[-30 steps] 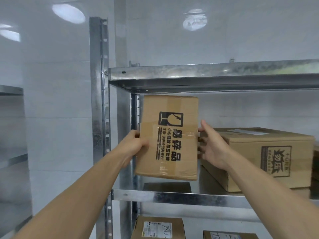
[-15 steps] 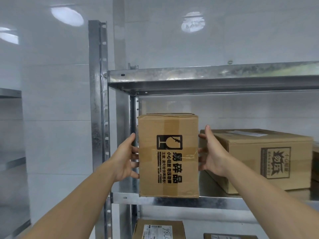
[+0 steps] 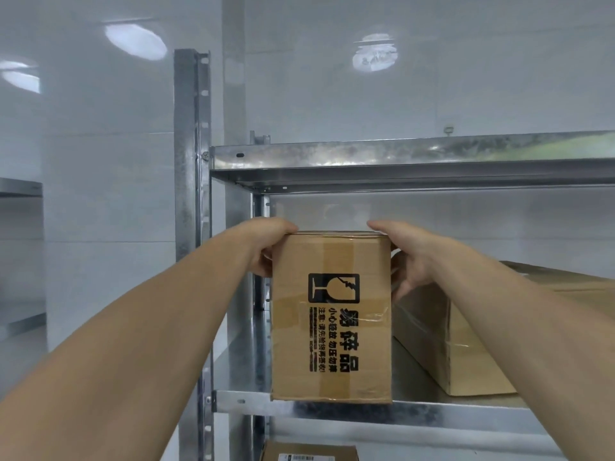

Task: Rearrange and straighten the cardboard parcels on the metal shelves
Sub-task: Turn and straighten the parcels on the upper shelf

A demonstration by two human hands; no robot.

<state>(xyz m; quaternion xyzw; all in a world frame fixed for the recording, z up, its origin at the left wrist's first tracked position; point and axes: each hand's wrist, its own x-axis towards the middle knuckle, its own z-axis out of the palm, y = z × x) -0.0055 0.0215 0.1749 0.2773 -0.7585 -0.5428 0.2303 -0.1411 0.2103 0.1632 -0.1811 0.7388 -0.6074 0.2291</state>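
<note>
- A fragile-marked parcel (image 3: 331, 317) stands upright on the shelf's (image 3: 432, 415) front edge, gripped between the left hand (image 3: 269, 247) and right hand (image 3: 411, 261).
- A larger parcel (image 3: 466, 344) lies flat just behind the right hand.

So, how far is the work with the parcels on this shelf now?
Done: the fragile-marked parcel stands upright on the shelf, at its front edge. In hand: the left hand and right hand grip its top corners. Left: letting go, perhaps pushing it back; the large parcel beside it and the lower parcel may need straightening.
</note>
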